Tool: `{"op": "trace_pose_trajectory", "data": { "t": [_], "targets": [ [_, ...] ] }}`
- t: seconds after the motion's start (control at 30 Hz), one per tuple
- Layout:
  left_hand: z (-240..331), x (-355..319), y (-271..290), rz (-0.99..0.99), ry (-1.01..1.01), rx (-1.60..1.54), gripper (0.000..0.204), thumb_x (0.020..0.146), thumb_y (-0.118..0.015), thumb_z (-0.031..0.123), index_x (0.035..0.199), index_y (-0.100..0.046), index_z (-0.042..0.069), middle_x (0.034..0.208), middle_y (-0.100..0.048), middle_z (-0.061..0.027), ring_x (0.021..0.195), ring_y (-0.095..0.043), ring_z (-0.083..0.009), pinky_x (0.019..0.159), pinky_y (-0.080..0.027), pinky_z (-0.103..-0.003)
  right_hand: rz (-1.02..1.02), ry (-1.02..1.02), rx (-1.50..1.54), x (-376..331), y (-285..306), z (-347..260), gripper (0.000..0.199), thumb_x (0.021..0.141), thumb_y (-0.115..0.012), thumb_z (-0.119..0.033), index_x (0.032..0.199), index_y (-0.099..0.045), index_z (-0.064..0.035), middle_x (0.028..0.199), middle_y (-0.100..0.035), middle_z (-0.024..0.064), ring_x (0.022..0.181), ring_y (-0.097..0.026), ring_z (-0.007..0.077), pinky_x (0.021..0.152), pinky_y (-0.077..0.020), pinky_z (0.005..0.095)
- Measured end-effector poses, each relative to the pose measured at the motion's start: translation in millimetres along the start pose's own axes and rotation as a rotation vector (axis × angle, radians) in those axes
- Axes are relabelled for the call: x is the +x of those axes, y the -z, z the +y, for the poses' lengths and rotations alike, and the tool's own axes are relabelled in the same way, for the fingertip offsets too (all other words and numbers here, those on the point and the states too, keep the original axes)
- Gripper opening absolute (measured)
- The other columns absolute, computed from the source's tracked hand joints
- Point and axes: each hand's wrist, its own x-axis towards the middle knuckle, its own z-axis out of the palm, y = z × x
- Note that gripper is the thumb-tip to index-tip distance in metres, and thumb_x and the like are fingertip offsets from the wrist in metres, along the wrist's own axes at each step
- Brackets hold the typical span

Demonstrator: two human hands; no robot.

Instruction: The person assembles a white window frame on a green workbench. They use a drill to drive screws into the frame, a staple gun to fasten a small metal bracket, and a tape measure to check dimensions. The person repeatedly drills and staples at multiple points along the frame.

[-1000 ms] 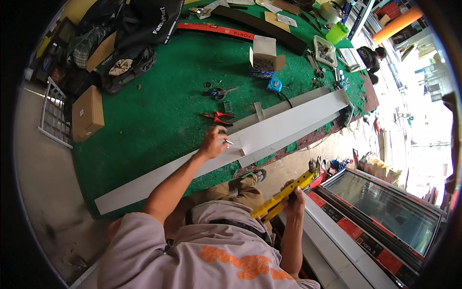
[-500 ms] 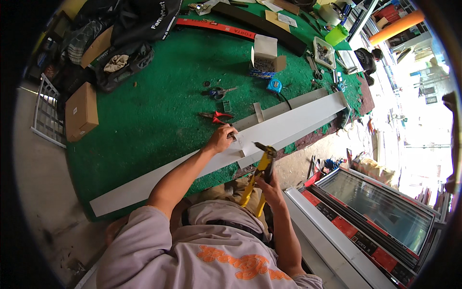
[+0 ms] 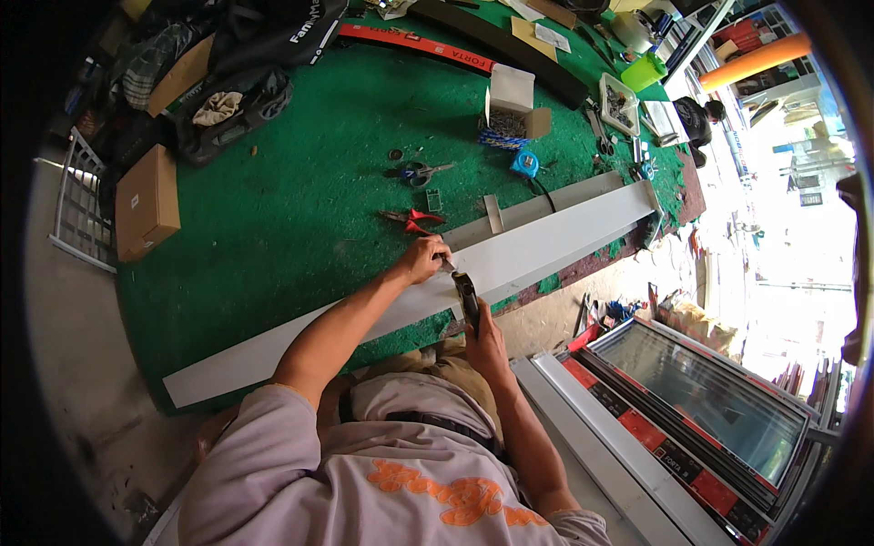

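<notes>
A long white metal channel (image 3: 555, 235) lies slantwise along the near edge of the green-topped table (image 3: 300, 209). Above its middle, my right hand (image 3: 487, 344) grips a hand riveter (image 3: 467, 296), its head tilted up toward my left hand (image 3: 424, 260). The fingertips of that left hand are pinched together at the riveter's nose; a slim shiny piece shows there, too small to name. Just beyond the left hand lie red-handled pliers (image 3: 419, 219). A short metal strip (image 3: 493, 215) rests against the channel's far side.
Scissors (image 3: 424, 173), a blue tape measure (image 3: 524, 163) and an open box of thin metal pins (image 3: 507, 124) lie farther back. A cardboard box (image 3: 147, 202) stands at the left edge. Glazed frames (image 3: 710, 391) and long white profiles (image 3: 601, 437) lean at my right.
My right hand has brought the riveter up and leftward to my left fingertips. Its yellow handles, spread apart before, are now hidden from sight. The left hand has barely moved.
</notes>
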Motion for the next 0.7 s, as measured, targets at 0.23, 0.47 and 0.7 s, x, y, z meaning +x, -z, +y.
{"op": "trace_pose_trajectory", "data": {
  "t": [0.23, 0.47, 0.7],
  "targets": [
    [1.3, 5.7, 4.5, -0.052, -0.01, 0.025, 0.019, 0.075, -0.062, -0.002, 0.091, -0.071, 0.003, 0.086, -0.064, -0.0126, 0.084, -0.066, -0.0303, 0.075, -0.051, -0.039, 0.041, -0.002, 0.062, 4.5, -3.6, -5.6, 0.055, 0.091, -0.055, 0.002, 0.144, -0.039, -0.0047, 0.107, -0.062, 0.0328, 0.101, -0.06, 0.0537, 0.083, -0.0461, 0.0571],
    [0.1, 7.9, 6.4, -0.074, -0.077, 0.041, 0.02, 0.074, -0.062, -0.002, 0.091, -0.071, 0.003, 0.085, -0.064, -0.0136, 0.084, -0.066, -0.0318, 0.074, -0.051, -0.04, 0.027, -0.016, 0.037, 2.8, -3.3, -12.8, 0.056, 0.09, -0.055, 0.003, 0.144, -0.039, -0.0077, 0.107, -0.061, 0.0332, 0.1, -0.059, 0.0543, 0.082, -0.0468, 0.0573],
    [-2.4, 10.3, 5.2, -0.093, -0.053, 0.022, 0.02, 0.074, -0.061, -0.001, 0.09, -0.072, 0.003, 0.086, -0.065, -0.0149, 0.086, -0.066, -0.0334, 0.077, -0.053, -0.041, 0.027, -0.047, -0.084, 4.2, -5.0, -18.5, 0.053, 0.093, -0.057, -0.001, 0.143, -0.038, -0.0074, 0.107, -0.063, 0.0339, 0.101, -0.06, 0.0558, 0.082, -0.0478, 0.0562]
  ]
}}
